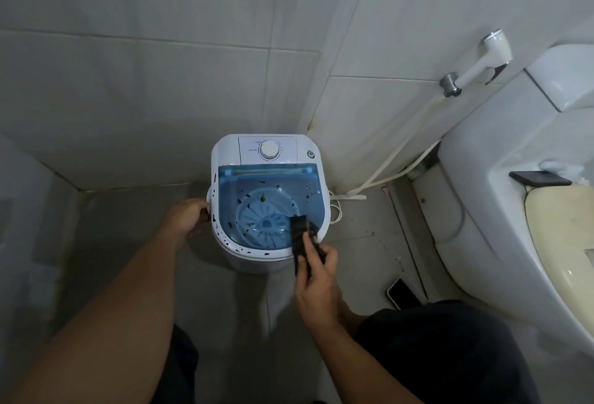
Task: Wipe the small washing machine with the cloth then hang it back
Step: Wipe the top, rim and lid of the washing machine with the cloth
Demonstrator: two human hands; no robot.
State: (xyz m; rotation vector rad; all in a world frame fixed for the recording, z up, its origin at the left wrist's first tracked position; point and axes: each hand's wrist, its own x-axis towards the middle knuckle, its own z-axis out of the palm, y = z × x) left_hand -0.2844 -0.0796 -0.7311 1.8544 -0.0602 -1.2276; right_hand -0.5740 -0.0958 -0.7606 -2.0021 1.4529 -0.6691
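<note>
The small white washing machine (pixel 225 152) stands on the tiled floor in the corner, with a clear blue lid and a round dial at its back. Dark specks dot the lid and the front rim. My left hand (pixel 186 215) grips the machine's left side at its handle. My right hand (pixel 316 288) holds a folded dark cloth (pixel 300 236), which lies on the lid's front right corner and rim.
A toilet (pixel 514 210) fills the right side, with a dark phone (pixel 540 178) on its ledge. Another phone (pixel 401 292) lies on the floor beside it. A bidet sprayer (pixel 482 56) and its hose hang on the right wall. My dark-clothed knees are at the bottom.
</note>
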